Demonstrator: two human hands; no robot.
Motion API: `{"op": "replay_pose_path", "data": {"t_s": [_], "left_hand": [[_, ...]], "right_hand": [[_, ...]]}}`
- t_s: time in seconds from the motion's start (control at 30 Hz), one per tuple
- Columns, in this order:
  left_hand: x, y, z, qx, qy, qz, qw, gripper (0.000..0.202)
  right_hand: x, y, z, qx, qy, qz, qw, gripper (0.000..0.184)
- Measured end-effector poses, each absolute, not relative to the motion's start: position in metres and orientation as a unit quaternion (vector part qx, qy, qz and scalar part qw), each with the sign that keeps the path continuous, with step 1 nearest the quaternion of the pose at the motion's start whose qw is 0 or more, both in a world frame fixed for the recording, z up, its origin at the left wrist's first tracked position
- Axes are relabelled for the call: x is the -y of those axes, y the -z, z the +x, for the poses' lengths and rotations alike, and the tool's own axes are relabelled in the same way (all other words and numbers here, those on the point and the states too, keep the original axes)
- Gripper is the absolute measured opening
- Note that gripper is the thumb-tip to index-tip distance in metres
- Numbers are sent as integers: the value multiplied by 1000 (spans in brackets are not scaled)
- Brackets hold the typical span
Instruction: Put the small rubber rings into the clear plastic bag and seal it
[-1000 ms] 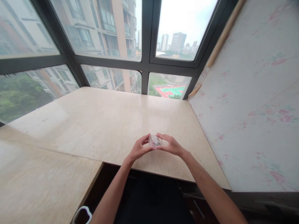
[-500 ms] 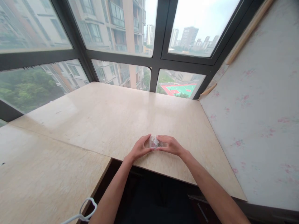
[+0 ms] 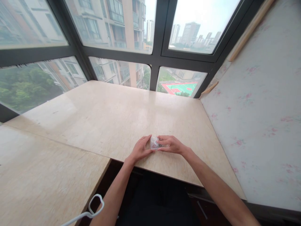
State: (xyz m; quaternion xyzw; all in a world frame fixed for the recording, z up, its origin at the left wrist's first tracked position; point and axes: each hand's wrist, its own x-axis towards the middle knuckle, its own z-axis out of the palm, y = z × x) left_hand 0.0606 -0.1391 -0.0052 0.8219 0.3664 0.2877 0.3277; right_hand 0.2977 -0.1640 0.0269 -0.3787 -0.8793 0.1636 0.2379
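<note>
A small clear plastic box (image 3: pixel 155 143) with something pinkish inside rests on the pale wooden tabletop (image 3: pixel 113 116), near its front edge. My left hand (image 3: pixel 140 148) grips the box's left end, thumb on the near side and fingers curled over the far side. My right hand (image 3: pixel 171 144) holds the right end the same way and covers most of the lid. Both forearms reach in from the bottom of the view.
A second pale board (image 3: pixel 42 179) lies lower at the left, with a white wire hanger hook (image 3: pixel 94 208) at its near edge. Dark-framed windows (image 3: pixel 155 61) run behind the table. A floral-papered wall (image 3: pixel 258 110) bounds the right side.
My hands and the box have sunk from a little above the table onto its surface. My right hand has slid further over the box. The camera has tilted slightly.
</note>
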Motion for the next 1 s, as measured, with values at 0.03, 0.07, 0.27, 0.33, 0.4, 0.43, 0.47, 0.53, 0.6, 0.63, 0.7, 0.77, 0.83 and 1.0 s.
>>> {"op": "replay_pose_path", "data": {"t_s": [0.03, 0.07, 0.27, 0.33, 0.4, 0.43, 0.47, 0.53, 0.6, 0.63, 0.7, 0.77, 0.83, 1.0], "left_hand": [[139, 5, 61, -367, -286, 823, 326, 76], [139, 5, 61, -368, -285, 823, 325, 76], [140, 4, 61, -366, -286, 823, 326, 75], [140, 4, 61, -367, -287, 821, 330, 75], [140, 3, 61, -366, -291, 818, 334, 74], [140, 3, 61, -365, -295, 817, 336, 74], [140, 3, 61, -364, -298, 816, 336, 73], [140, 3, 61, -365, -299, 816, 335, 72], [141, 3, 61, -366, -296, 817, 333, 72], [141, 3, 61, -366, -294, 818, 333, 73], [140, 4, 61, -365, -293, 819, 332, 73], [139, 6, 61, -366, -292, 820, 330, 73], [138, 8, 61, -367, -291, 820, 329, 75], [138, 12, 61, -372, -297, 817, 325, 81]], "right_hand": [[164, -28, 298, 880, -165, -377, 236, 32], [164, -29, 298, 881, -167, -377, 234, 31], [163, -34, 296, 886, -167, -369, 224, 28], [163, -37, 295, 894, -160, -360, 215, 27], [162, -39, 295, 900, -154, -352, 207, 26], [162, -39, 295, 901, -155, -349, 207, 26], [161, -39, 296, 900, -160, -348, 210, 25], [159, -37, 298, 891, -179, -351, 227, 23], [157, -35, 300, 880, -198, -357, 244, 24], [155, -34, 302, 876, -207, -359, 247, 25], [154, -34, 304, 872, -227, -363, 239, 27], [153, -36, 305, 869, -250, -364, 224, 28], [153, -38, 305, 865, -267, -364, 217, 28], [155, -39, 305, 836, -295, -382, 262, 34]]}}
